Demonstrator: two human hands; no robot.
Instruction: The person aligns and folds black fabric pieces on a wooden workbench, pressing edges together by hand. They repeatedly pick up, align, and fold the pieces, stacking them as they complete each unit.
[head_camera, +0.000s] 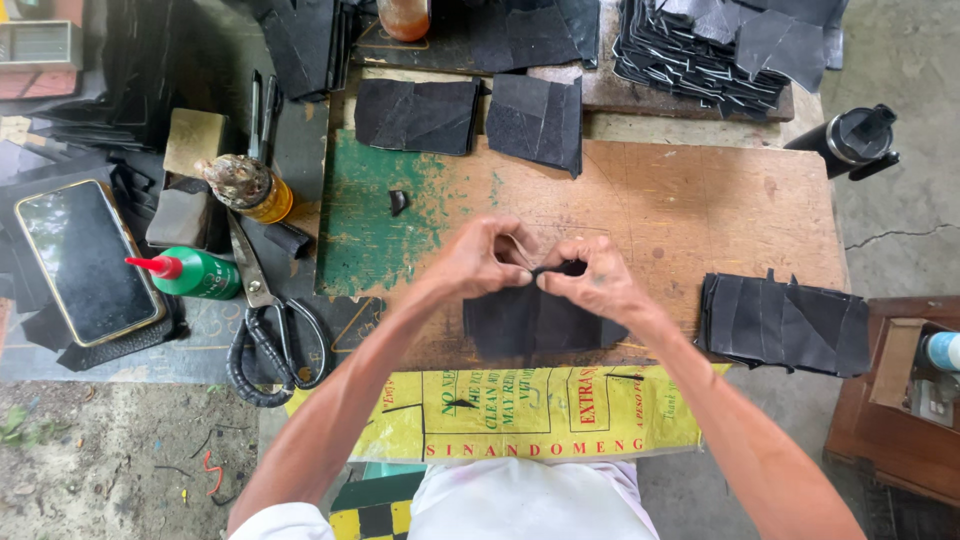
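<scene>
— Starting with the biggest thing, what carries it all?

— A worn wooden worktop (700, 200) with a patch of green paint, and a yellow printed plastic sack (540, 415) hanging over its near edge.

— And on it?

— A large heap of cut black leather pieces (720, 45) at the far right, a smaller stack of black leather squares (785, 325) at the right edge, and two folded black sheets (470, 115) near the far side. Off to the left lie a dark-screened phone (85, 260), black-handled scissors (270, 330) and a green squeeze bottle with a red nozzle (190, 272).

— What are the hands doing?

— The left hand (480, 258) and the right hand (590, 275) meet over the middle of the worktop. Both pinch the top edge of a dark, flat leather piece (530, 325), fingers pressed together on it, thumbs nearly touching. The piece hangs from the grip, its lower part resting on the worktop just above the sack.

— Anything smaller?

— A tiny black scrap (398, 201) on the green patch.
</scene>
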